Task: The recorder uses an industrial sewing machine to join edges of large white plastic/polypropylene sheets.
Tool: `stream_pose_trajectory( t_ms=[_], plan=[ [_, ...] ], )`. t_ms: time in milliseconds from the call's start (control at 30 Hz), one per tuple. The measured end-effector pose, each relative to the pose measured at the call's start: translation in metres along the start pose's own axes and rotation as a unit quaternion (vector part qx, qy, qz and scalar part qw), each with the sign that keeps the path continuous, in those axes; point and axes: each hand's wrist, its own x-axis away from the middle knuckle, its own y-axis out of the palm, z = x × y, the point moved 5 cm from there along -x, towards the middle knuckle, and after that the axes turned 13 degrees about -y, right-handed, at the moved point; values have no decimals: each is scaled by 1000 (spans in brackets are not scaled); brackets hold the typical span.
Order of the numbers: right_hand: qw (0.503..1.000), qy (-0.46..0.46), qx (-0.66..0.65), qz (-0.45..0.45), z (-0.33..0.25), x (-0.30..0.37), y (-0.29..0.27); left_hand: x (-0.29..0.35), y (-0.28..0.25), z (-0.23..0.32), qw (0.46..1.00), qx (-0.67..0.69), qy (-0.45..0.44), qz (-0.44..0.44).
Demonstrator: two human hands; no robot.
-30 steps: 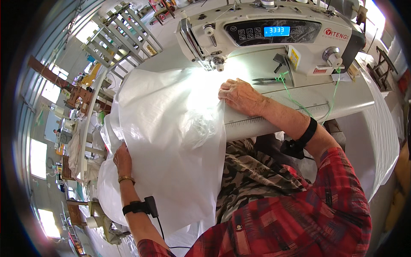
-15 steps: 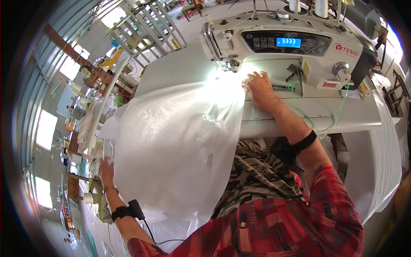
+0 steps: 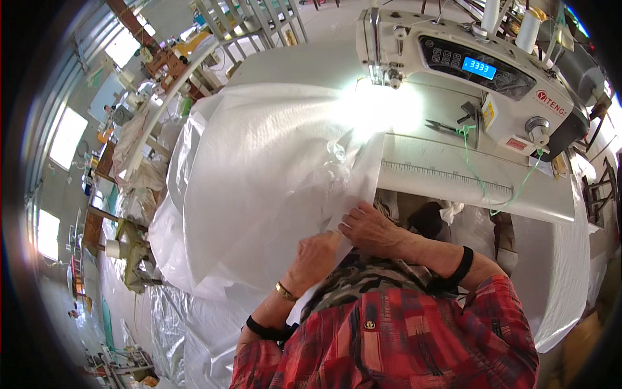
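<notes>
A large translucent white plastic sheet [image 3: 259, 175] spreads over the table, running from under the sewing machine [image 3: 479, 71] down toward my lap. Both my hands are at its near right edge. My left hand [image 3: 314, 258] has its fingers closed on the sheet. Close beside it, my right hand [image 3: 369, 228] pinches the same edge, fingertips bent together. A bright glare under the machine's head hides the needle and the sheet's far end there.
Scissors or snips [image 3: 444, 127] lie on the sewing table [image 3: 453, 155] right of the glare, near green thread [image 3: 470, 165]. A ruler strip [image 3: 447, 175] follows the table's front edge. A metal rack [image 3: 249, 26] stands behind. Crumpled plastic [image 3: 188, 337] hangs at the lower left.
My right hand has come down from beside the needle area to the sheet's near edge. My left hand has moved in from the far left to meet it. The view has shifted.
</notes>
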Motion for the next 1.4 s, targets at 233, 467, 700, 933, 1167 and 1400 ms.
stream_pose_trajectory(
  t_ms=[233, 467, 700, 933, 1167, 1400],
  plan=[
    [992, -36, 35, -120, -21, -1, 18, -2, 56, -86, 969, 184, -140, 88],
    [985, -133, -88, 70, -53, -5, -109, -54, 120, -155, 944, 282, -173, 10],
    [968, -81, -110, 209, -32, 28, -158, -70, 150, -188, 929, 146, -338, 31],
    [984, 61, -138, 92, -14, 76, -117, 31, 3, -306, 830, 136, -362, 403],
    [984, -37, -174, -23, -41, 56, -26, 96, -72, -421, 799, -45, -477, 364],
    [933, 110, -340, -50, -5, 45, -11, 16, 45, -277, 934, -285, -94, 194]
  ],
)
